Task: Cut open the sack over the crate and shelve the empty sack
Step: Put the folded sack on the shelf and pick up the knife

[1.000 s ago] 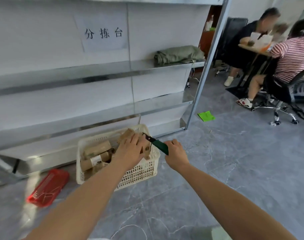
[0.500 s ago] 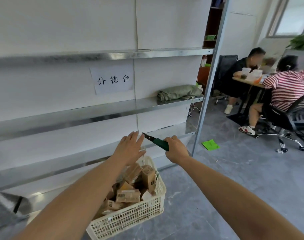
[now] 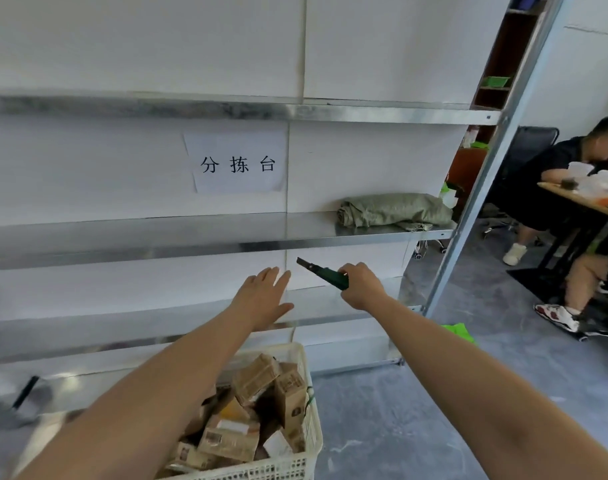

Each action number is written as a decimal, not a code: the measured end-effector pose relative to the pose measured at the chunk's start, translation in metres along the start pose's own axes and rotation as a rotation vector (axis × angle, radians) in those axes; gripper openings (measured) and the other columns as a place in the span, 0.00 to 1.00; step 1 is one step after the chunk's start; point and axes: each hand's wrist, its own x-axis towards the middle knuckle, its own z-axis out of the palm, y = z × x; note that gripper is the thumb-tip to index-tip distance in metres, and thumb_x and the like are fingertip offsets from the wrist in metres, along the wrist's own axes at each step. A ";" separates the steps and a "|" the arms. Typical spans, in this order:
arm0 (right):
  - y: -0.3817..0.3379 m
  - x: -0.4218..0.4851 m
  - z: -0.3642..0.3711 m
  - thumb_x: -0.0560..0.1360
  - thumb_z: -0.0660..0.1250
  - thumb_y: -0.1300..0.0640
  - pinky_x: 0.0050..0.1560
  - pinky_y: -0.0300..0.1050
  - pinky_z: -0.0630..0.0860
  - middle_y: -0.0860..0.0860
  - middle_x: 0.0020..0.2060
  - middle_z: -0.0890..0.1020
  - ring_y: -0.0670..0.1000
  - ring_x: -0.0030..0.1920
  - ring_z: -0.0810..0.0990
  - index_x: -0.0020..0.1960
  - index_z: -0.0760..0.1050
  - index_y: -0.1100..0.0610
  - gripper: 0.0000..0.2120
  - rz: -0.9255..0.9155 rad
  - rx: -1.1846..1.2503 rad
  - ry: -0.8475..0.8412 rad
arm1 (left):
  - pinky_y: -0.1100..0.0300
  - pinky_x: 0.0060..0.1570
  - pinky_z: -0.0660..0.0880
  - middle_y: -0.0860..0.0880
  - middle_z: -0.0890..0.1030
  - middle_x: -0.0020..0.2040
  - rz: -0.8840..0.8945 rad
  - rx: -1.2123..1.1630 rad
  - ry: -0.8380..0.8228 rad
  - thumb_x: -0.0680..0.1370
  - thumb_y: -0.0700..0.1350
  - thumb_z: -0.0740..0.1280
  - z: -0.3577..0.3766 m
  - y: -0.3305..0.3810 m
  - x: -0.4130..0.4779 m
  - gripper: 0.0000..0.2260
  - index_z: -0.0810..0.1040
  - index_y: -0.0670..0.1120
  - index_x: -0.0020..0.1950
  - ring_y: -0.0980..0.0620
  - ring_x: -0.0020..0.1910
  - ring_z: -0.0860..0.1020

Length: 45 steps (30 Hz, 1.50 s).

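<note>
The left hand (image 3: 261, 299) hung flat and released, holding nothing, above the one white crate (image 3: 295, 462), which was heaped with small cartons. Just right of it, the right hand (image 3: 361, 285) was clenched on a single green utility knife (image 3: 325, 273), blade pointing up-left. Farther right, one folded green sack (image 3: 396, 211) lay on the middle shelf (image 3: 191, 242) of three. By the look of it, cutting and shelving were done; the next move probably called for putting the knife down safely, blade kept clear of the free hand.
</note>
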 end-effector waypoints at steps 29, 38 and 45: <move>0.039 0.418 0.057 0.74 0.63 0.62 0.56 0.51 0.74 0.58 0.56 0.73 0.58 0.55 0.74 0.62 0.71 0.58 0.17 -0.220 -0.126 -0.141 | 0.50 0.71 0.57 0.41 0.53 0.76 -0.155 -0.015 -0.137 0.81 0.54 0.52 0.059 -0.097 0.380 0.27 0.49 0.43 0.75 0.43 0.75 0.54; 0.044 0.442 0.081 0.74 0.64 0.58 0.56 0.51 0.70 0.57 0.59 0.71 0.58 0.57 0.71 0.65 0.68 0.56 0.20 -0.243 -0.133 -0.199 | 0.50 0.71 0.57 0.40 0.52 0.76 -0.230 -0.036 -0.186 0.80 0.54 0.52 0.085 -0.105 0.401 0.27 0.50 0.43 0.75 0.43 0.75 0.53; 0.040 0.431 0.078 0.75 0.63 0.59 0.63 0.52 0.64 0.57 0.64 0.68 0.58 0.64 0.67 0.70 0.63 0.53 0.24 -0.209 -0.120 -0.127 | 0.50 0.72 0.56 0.41 0.51 0.76 -0.222 -0.056 -0.195 0.81 0.55 0.51 0.084 -0.112 0.386 0.27 0.48 0.43 0.75 0.43 0.75 0.51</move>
